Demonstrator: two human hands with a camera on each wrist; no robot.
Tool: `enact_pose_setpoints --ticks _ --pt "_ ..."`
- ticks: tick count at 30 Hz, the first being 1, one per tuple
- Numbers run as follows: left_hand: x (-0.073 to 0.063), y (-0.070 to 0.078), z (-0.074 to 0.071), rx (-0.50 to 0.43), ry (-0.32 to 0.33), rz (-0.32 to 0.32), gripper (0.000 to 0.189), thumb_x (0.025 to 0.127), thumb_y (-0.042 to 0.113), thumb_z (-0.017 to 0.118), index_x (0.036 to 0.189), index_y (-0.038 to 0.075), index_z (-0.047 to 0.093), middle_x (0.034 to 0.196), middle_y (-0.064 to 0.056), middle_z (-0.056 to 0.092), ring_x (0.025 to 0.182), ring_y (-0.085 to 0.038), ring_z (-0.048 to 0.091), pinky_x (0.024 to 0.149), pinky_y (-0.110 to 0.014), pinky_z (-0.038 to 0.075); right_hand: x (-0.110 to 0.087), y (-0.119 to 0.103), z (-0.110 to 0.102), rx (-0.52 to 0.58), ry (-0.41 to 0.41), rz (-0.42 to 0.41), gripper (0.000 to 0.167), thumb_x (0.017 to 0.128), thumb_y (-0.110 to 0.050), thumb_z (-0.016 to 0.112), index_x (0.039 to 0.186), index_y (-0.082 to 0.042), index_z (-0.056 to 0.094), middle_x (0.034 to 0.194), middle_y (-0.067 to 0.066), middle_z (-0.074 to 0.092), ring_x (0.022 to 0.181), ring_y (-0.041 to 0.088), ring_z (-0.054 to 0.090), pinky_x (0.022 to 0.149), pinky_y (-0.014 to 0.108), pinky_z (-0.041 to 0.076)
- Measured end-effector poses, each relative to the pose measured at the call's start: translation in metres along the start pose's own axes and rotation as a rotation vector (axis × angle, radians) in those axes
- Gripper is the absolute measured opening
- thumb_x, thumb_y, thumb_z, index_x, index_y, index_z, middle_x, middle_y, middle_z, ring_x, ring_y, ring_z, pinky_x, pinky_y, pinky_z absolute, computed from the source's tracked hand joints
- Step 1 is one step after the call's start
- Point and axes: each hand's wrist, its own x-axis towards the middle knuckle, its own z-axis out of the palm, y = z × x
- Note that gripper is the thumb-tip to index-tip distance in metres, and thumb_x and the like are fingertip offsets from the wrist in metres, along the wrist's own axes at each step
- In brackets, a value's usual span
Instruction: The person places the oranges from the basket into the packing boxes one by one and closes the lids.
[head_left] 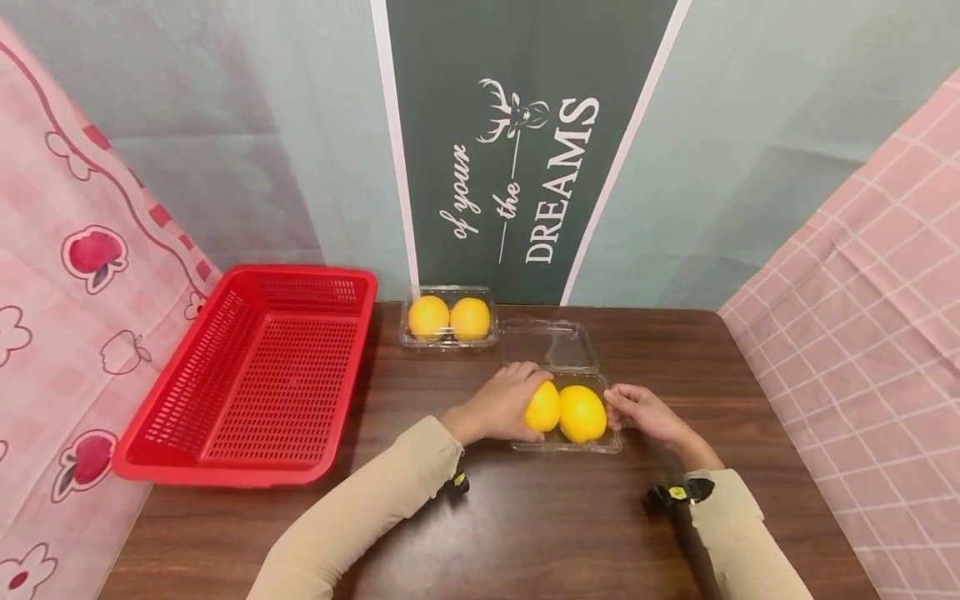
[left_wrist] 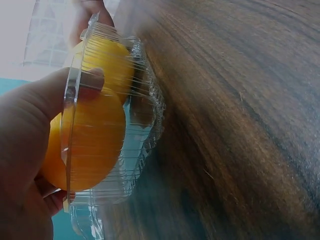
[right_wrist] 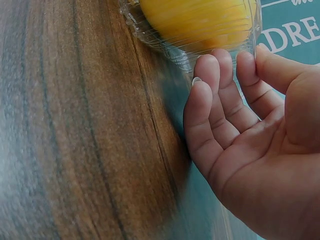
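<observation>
An open clear plastic clamshell box point(head_left: 566, 448) lies on the table, its lid point(head_left: 551, 346) folded back toward the wall. Inside are two yellow-orange oranges, a left one point(head_left: 542, 407) and a right one point(head_left: 582, 414). My left hand point(head_left: 510, 404) grips the left orange point(left_wrist: 95, 140) from its outer side, thumb on the near side. At the box's right end, my right hand point(head_left: 648, 412) pinches the rim between thumb and index finger. In the right wrist view, the other fingertips point(right_wrist: 207, 67) of that hand lie against or close to the clear wall point(right_wrist: 182, 57).
A red plastic basket point(head_left: 348, 375) with slotted walls stands on the left of the brown wooden table point(head_left: 480, 517). Behind the open box, near the wall, sits another clear box point(head_left: 450, 342) holding two oranges. Printed cloths point(head_left: 862, 317) hang around the table.
</observation>
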Motion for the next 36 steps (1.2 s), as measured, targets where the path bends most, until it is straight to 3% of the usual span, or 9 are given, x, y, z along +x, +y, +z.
enact_pose_setpoints --ticks 14,29,36 --pt "0.0034 -0.0011 -0.0030 -0.005 -0.023 0.001 0.097 0.071 0.047 0.089 0.150 0.010 0.045 0.139 -0.005 0.050 0.129 -0.022 0.045 0.114 -0.037 0.037 0.0010 -0.0075 -0.0036 0.013 -0.017 0.015 0.040 0.110 -0.019 0.044 0.098 0.018 0.048 0.082 0.005 0.061 0.072 0.013 0.061 0.069 0.027 0.058" --pt "0.0033 -0.0031 -0.0035 0.013 -0.045 0.018 0.101 0.072 0.049 0.090 0.152 0.009 0.043 0.141 -0.007 0.049 0.132 -0.023 0.045 0.117 -0.038 0.034 0.0016 -0.0022 -0.0032 0.013 -0.023 0.000 0.041 0.110 -0.022 0.045 0.098 0.016 0.050 0.082 0.002 0.062 0.073 0.013 0.062 0.070 0.027 0.058" --pt "0.0016 -0.0033 -0.0029 -0.017 -0.039 0.018 0.099 0.075 0.053 0.086 0.153 0.011 0.042 0.142 -0.006 0.049 0.130 -0.023 0.045 0.112 -0.036 0.039 0.0020 0.0006 -0.0026 0.014 -0.016 0.003 0.041 0.110 -0.022 0.046 0.098 0.016 0.049 0.082 0.002 0.062 0.072 0.013 0.062 0.069 0.027 0.058"
